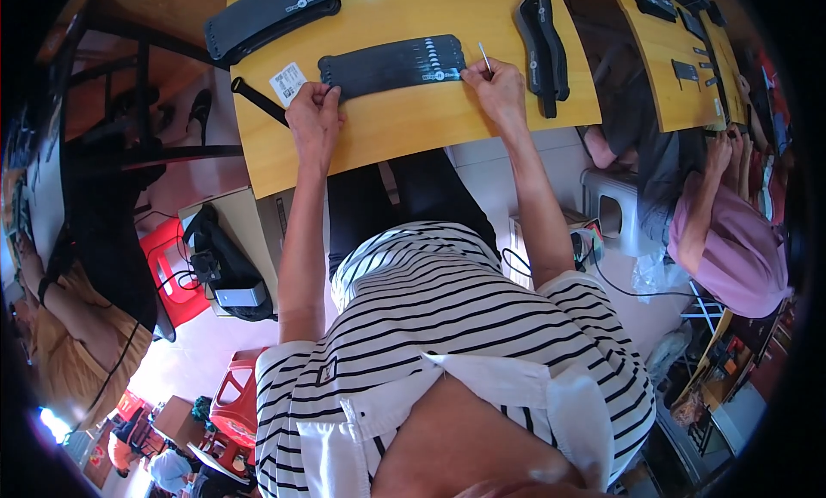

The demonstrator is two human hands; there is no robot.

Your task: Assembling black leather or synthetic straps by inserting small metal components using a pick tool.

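A long black padded strip lies across the yellow wooden table. My left hand pinches the strip's left end, just beside a small white tag. My right hand rests at the strip's right end and holds a thin white stick upright between the fingers. A black strap lies at the table's left edge, close to my left hand.
A stack of black strips lies at the far left of the table, and another pile stands right of my right hand. A person in pink works at a neighbouring table. Red stools and a grey stool stand below.
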